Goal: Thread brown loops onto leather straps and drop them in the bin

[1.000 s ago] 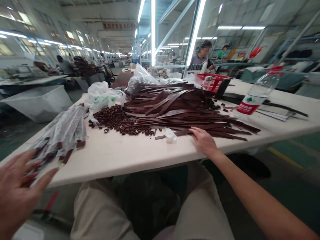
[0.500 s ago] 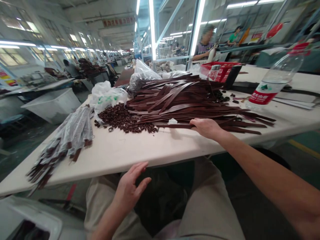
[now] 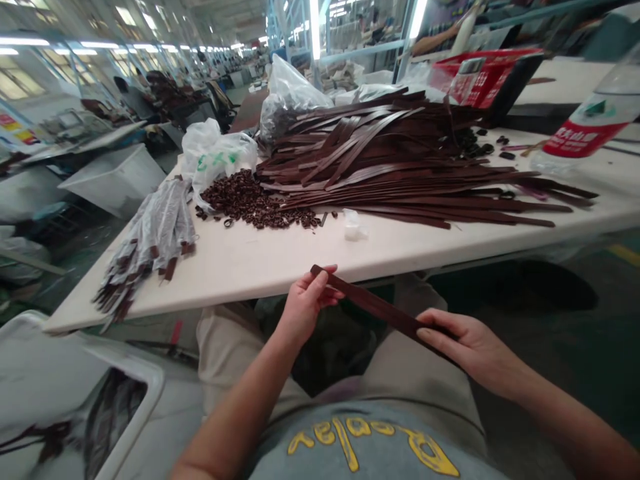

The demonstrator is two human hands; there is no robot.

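Above my lap, my left hand [image 3: 307,303] and my right hand [image 3: 465,340] hold a single dark brown leather strap [image 3: 375,307] between them. My left hand grips one end, and the fingers of my right hand are closed on the other part of it. Both hands are below the near edge of the white table [image 3: 250,267]. On the table lie a large heap of long brown leather straps [image 3: 400,177], a pile of small dark brown loops [image 3: 250,200] and a plastic-wrapped bundle of straps [image 3: 157,230].
A white bin [image 3: 135,380] holding dark straps stands at my lower left. White plastic bags [image 3: 215,157], a water bottle [image 3: 590,120] and a red basket [image 3: 480,77] stand on the table. A co-worker's arm [image 3: 440,40] shows beyond. Other workstations line the hall.
My right hand has drawn a strap off the table's heap toward my lap, and my left hand has taken hold of it too. The view has tilted downward.
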